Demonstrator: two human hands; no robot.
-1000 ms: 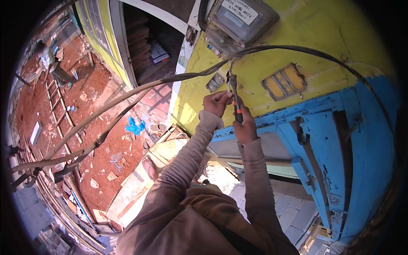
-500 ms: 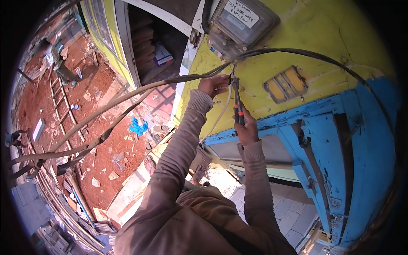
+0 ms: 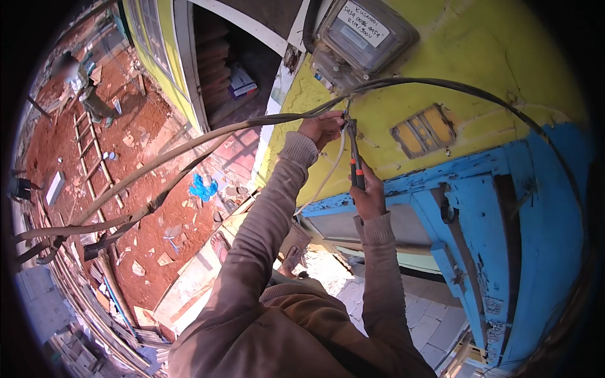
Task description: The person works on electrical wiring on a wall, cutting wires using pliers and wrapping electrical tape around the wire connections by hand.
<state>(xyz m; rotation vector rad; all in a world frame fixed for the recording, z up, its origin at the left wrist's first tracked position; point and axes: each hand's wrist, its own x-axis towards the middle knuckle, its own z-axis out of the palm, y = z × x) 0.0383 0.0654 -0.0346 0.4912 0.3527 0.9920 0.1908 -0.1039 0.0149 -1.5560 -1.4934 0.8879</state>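
Note:
My right hand (image 3: pixel 369 195) is closed around the red-and-black handles of a pair of pliers (image 3: pixel 355 154). The pliers point up, their jaws at a thin wire (image 3: pixel 345 123) below the electric meter (image 3: pixel 365 34). Beside the jaws, the fingers of my left hand (image 3: pixel 321 128) pinch the wire near its end; the exact grip is partly hidden. A pale cable (image 3: pixel 333 169) hangs down from this spot along the yellow wall. Thick dark cables (image 3: pixel 277 116) pass just above my left hand.
A yellow vent block (image 3: pixel 423 129) sits in the wall at the right, above blue-painted wood (image 3: pixel 479 252). At left, a bamboo ladder (image 3: pixel 94 157) and broken tiles lie on red soil, where a person (image 3: pixel 88 91) stands. Bamboo poles (image 3: pixel 94 296) lie lower left.
Both hands stay at the wire, and the left fingers have closed in more. The pliers are slightly more upright. The camera view has shifted a little.

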